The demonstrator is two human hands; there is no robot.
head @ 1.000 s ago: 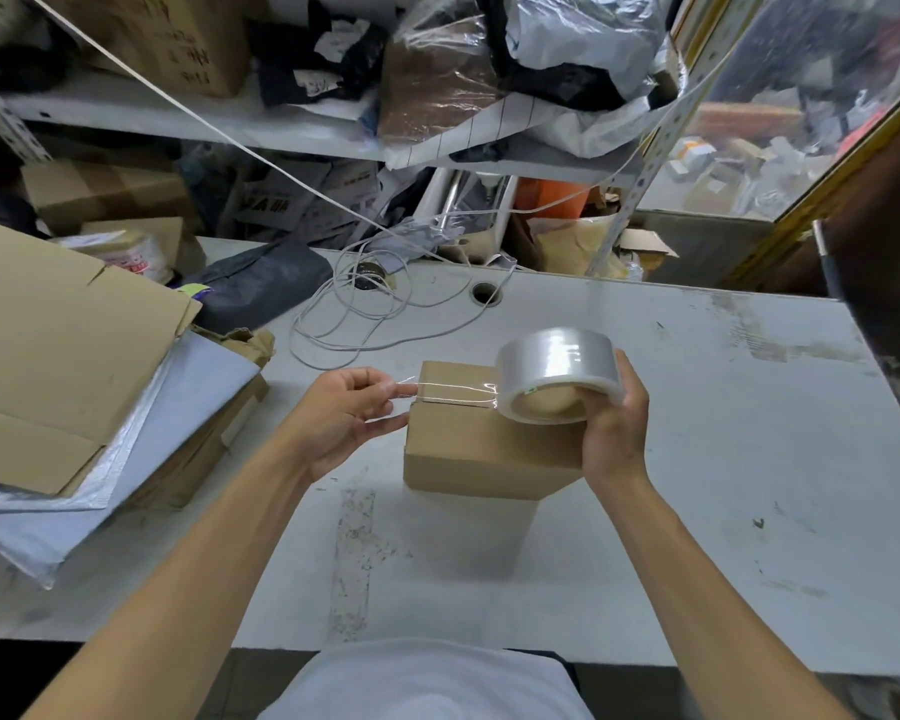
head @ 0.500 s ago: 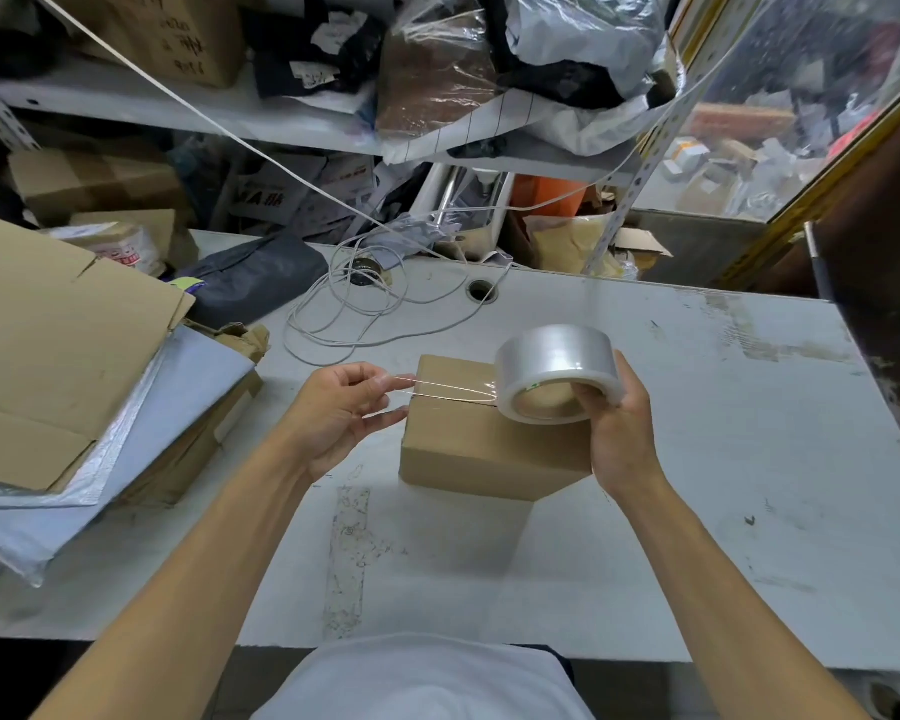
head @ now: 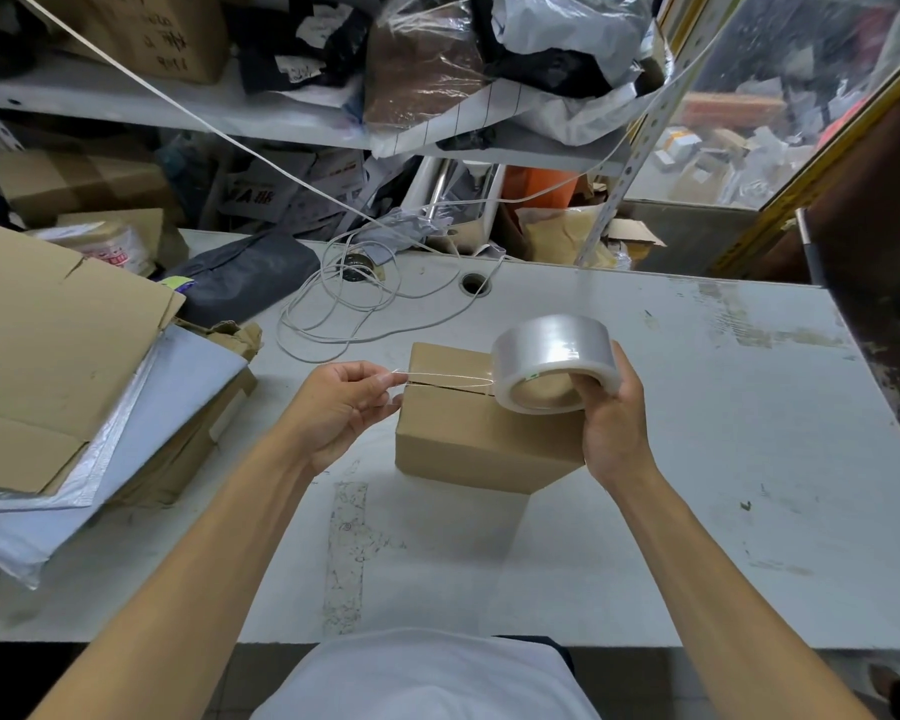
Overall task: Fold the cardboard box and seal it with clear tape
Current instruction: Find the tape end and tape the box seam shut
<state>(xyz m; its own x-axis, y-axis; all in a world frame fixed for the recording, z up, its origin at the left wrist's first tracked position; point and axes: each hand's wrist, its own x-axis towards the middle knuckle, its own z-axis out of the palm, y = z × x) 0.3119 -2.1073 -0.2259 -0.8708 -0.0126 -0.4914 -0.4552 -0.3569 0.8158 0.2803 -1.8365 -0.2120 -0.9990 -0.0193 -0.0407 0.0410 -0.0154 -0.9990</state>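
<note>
— Tape's free end is pinched between thumb and forefinger of my left hand (head: 341, 407), just off the left edge of the cardboard box (head: 481, 433). My right hand (head: 611, 407) is curled around the roll of clear tape (head: 554, 363), fingers hooked through its core, holding it above the box's right side.

— Where's the box sitting?

— On the white table (head: 697, 433), straight in front of me, flaps folded shut. The seam (head: 445, 384) runs left to right across the top, and the pulled strip (head: 442, 379) hangs just above it, roughly in line. I can't tell whether any of it touches the cardboard yet.

— So how do you lay it down well?

— As I judge it: keep the strip taut and centred over the seam so both flaps catch equal width. I'd carry the left end a bit past the edge and press it onto the side wall first, as an anchor. Then lower the roll, keeping tension, and smooth from left to right.

— Risks?

— Slack lets clear tape fold onto itself or wrinkle. The box looks light and nothing is holding it, so pulling too hard could drag it. The loose white cable (head: 344, 314) behind lies well clear.
</note>
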